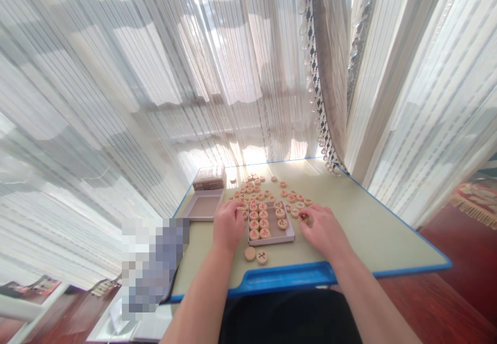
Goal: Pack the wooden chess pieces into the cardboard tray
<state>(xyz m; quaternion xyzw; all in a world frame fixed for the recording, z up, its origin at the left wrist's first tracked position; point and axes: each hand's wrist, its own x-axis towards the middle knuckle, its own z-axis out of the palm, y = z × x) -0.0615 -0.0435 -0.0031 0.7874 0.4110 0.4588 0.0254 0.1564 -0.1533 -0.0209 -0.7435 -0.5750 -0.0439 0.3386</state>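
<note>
Forearms (205, 298) nearest me. Right hand (320, 226) pinches piece (303, 219) just right of box (274, 241); box's bare floor (274, 228) lies leftward. Left hand (229, 223) at box's left side, fingers bent, can't tell grip.

Has both arms stretched forward, bare along all that shows, with left forearm (207, 287) slanting up to the right and right forearm (365, 282) slanting up to the left. Holds left hand (228, 223) back uppermost, fingers bent and pointing away, tips hard to make out. Curls right hand (320, 227) inward, thumb and index fingertip close in a pinch. Holds the two hands well apart.
</note>
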